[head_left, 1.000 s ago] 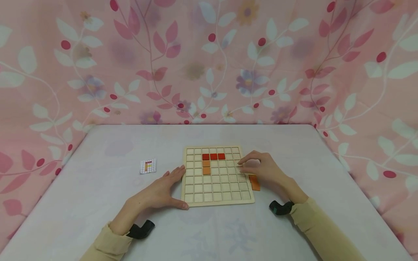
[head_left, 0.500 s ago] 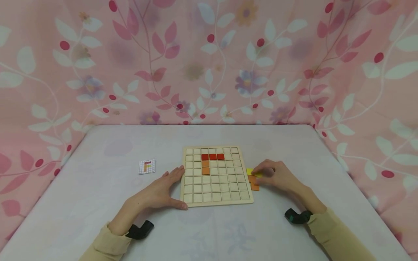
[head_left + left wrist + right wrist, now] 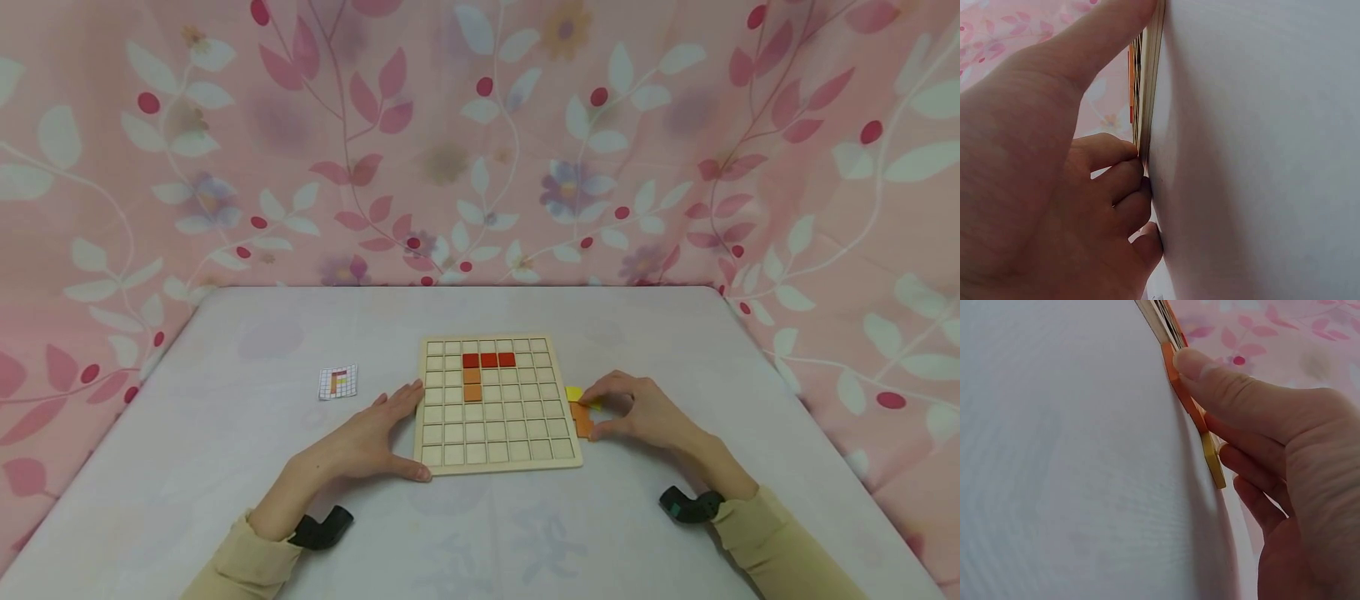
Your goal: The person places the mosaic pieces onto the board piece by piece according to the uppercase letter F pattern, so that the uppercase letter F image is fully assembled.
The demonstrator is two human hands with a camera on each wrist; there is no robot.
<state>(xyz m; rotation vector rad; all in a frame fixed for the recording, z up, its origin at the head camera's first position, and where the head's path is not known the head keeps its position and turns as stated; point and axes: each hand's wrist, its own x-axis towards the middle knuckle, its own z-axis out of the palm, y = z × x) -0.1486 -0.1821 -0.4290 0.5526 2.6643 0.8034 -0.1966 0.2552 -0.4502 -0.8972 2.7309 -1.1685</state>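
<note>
In the head view a pale wooden grid board (image 3: pixel 497 432) lies mid-table. It carries a row of red tiles (image 3: pixel 489 360) with orange tiles (image 3: pixel 472 392) below the left one. My left hand (image 3: pixel 363 442) rests against its left edge, fingers and thumb spread along the side. Past the right edge, my right hand (image 3: pixel 645 410) has its curled fingers and thumb on loose orange tiles (image 3: pixel 581 418). A yellow tile (image 3: pixel 573 393) lies just behind, partly under the fingers. In the right wrist view the thumb (image 3: pixel 1194 364) touches an orange tile (image 3: pixel 1184 395), with a yellow tile (image 3: pixel 1213 462) beyond.
A small card (image 3: pixel 338 382) with a coloured grid pattern lies left of the board. The white-covered table (image 3: pixel 480 533) ends at a pink floral cloth (image 3: pixel 450 167) behind. Each wrist bears a black camera mount (image 3: pixel 324 529).
My right hand has drawn back from the board's right part to the loose tiles, uncovering the yellow one. Its thumb has since shifted nearer me along the orange tiles. The left hand stays put.
</note>
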